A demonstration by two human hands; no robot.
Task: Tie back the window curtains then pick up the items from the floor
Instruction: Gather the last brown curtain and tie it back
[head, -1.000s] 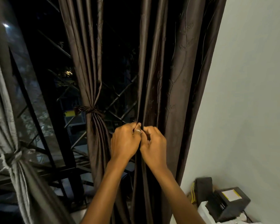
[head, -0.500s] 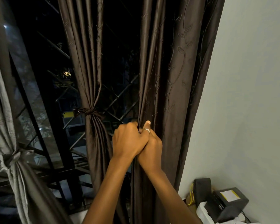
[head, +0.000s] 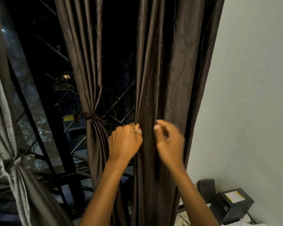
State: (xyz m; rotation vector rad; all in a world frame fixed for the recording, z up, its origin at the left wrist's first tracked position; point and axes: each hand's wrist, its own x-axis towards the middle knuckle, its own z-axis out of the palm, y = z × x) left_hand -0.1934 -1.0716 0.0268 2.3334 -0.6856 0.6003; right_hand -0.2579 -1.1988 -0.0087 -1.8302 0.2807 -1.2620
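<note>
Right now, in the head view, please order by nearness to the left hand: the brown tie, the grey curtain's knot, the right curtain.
1. The right curtain, pinched at its edge by the left hand.
2. The brown tie, a little to the left.
3. The grey curtain's knot, far left.

Black box [head: 232, 204], perhaps a printer

Dark brown curtain [head: 173, 75] bears embossed leaf sprigs; grey curtain [head: 0, 111]; pale wall [head: 255, 95].
</note>
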